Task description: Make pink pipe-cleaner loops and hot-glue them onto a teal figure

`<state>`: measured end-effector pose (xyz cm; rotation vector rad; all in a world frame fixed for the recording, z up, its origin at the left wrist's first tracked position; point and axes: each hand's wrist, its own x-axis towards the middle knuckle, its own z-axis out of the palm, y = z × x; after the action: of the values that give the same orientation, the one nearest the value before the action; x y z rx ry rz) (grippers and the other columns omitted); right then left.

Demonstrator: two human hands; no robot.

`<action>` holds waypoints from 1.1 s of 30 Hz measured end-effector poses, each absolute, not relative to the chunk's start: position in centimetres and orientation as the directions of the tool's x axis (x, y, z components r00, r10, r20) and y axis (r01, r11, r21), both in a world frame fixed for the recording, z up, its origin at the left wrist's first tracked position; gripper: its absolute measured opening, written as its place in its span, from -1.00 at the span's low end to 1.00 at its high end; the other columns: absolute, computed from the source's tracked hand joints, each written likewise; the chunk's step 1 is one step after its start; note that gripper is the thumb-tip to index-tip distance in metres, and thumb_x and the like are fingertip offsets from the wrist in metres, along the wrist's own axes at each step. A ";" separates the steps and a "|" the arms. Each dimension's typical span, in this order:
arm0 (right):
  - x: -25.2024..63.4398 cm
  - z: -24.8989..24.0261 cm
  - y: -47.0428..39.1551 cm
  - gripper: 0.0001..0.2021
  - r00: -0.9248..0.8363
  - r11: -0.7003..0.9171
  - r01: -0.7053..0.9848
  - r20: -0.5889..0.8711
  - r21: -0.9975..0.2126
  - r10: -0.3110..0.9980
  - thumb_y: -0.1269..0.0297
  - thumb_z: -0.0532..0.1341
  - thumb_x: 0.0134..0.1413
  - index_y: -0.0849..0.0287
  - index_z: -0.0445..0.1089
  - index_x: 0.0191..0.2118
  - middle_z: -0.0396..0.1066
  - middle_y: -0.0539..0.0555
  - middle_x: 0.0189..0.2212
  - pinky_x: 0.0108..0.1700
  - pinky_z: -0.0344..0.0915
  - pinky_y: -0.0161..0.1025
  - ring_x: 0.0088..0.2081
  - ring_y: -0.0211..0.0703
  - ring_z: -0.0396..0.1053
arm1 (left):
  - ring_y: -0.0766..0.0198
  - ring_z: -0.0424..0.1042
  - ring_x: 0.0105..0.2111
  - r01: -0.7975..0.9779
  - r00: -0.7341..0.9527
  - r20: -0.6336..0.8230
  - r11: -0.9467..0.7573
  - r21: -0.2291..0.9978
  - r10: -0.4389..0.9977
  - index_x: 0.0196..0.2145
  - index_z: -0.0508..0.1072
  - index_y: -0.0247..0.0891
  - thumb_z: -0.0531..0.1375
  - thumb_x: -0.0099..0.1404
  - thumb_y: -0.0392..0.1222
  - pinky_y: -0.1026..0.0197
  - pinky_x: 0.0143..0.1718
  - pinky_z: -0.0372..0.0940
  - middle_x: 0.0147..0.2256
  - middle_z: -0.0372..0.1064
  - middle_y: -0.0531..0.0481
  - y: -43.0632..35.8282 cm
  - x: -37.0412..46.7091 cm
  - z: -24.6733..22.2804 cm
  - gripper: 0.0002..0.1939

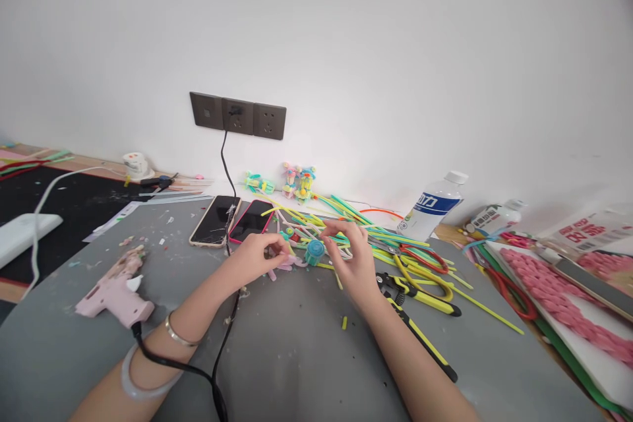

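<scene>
My left hand (260, 254) hovers just over the table, thumb and fingertips pinched together; what they hold, if anything, is too small to make out. Pink bits of fuzzy stem (285, 265) lie beside and below its fingertips. Between my two hands sits a small teal coiled piece (315, 252) that looks wound from craft stem. My right hand (352, 254) is just right of it, with thumb and fingers curved and apart, and nothing visible between them. Behind and around both hands spreads a loose pile of green, yellow and white fuzzy stems (380, 232).
A pink glue gun (119, 293) lies left, its black cord passing under my left arm. Two phones (215, 221) lie behind my left hand. Yellow-black pliers (425, 297), orange-handled scissors (428, 257) and a water bottle (430, 206) are right. Small stem figures (299, 182) stand against the wall.
</scene>
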<state>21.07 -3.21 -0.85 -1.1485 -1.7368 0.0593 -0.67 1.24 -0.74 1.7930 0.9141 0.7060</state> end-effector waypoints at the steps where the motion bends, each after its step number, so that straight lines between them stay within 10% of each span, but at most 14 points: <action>1: 21.2 -0.9 -3.1 -0.83 -0.019 0.536 0.668 0.707 -0.517 0.707 0.36 0.12 0.31 0.04 0.32 -0.03 0.50 0.03 -0.32 -0.03 0.11 -0.05 -0.19 0.00 0.44 | 0.29 0.48 -0.51 0.286 0.551 0.070 -0.266 0.921 0.832 -0.42 0.43 -0.28 0.25 0.23 -0.02 0.27 -0.55 0.48 -0.35 0.46 -0.03 1.3 -0.8 -0.8 -0.75; 27: 22.1 -0.6 -2.6 -0.86 0.020 0.460 0.736 0.695 -0.497 0.719 0.35 0.08 0.29 0.08 0.35 -0.11 0.51 0.03 -0.34 -0.06 0.10 -0.09 -0.22 -0.05 0.46 | 0.29 0.40 -0.40 0.327 0.770 0.047 -0.458 0.827 0.636 -0.37 0.53 -0.24 0.31 0.23 -0.07 0.31 -0.37 0.21 -0.41 0.47 0.04 0.8 -0.6 -0.9 -0.82; 33: 24.8 -1.7 -0.8 -0.80 0.117 0.224 0.752 0.460 -0.620 0.880 0.21 0.10 0.21 0.12 0.35 -0.11 0.51 0.08 -0.33 -0.18 0.21 -0.12 -0.39 -0.09 0.41 | 0.34 0.32 -0.48 0.387 0.800 0.022 -0.543 0.746 0.600 -0.40 0.56 -0.24 0.32 0.24 -0.09 0.32 -0.45 0.12 -0.51 0.37 0.09 0.3 -0.4 -0.5 -0.83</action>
<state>24.81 -0.76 -1.74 -1.5490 -1.6543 0.1912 -0.44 0.33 -0.52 2.2099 0.7244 0.3529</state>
